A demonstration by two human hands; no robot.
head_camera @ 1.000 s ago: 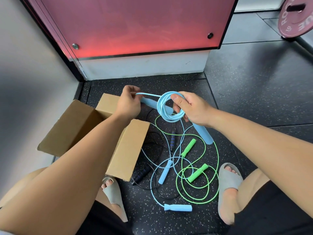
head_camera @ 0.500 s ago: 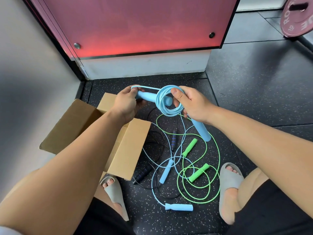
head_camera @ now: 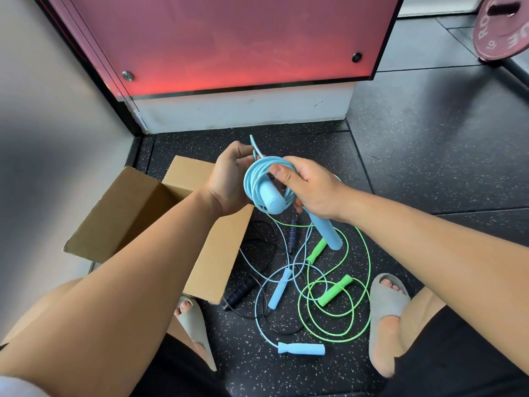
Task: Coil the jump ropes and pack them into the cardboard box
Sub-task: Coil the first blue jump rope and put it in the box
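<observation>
Head view: left hand, right hand each grip pinching blue rope coil between them.

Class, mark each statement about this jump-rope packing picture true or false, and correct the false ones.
1. Both the left hand and the right hand hold the coiled light blue rope. True.
2. The green rope is packed in the cardboard box. False: it lies loose on the floor.
3. The cardboard box is open. True.
4. Only one light blue rope is in view. False: a second light blue rope lies uncoiled on the floor.
</observation>
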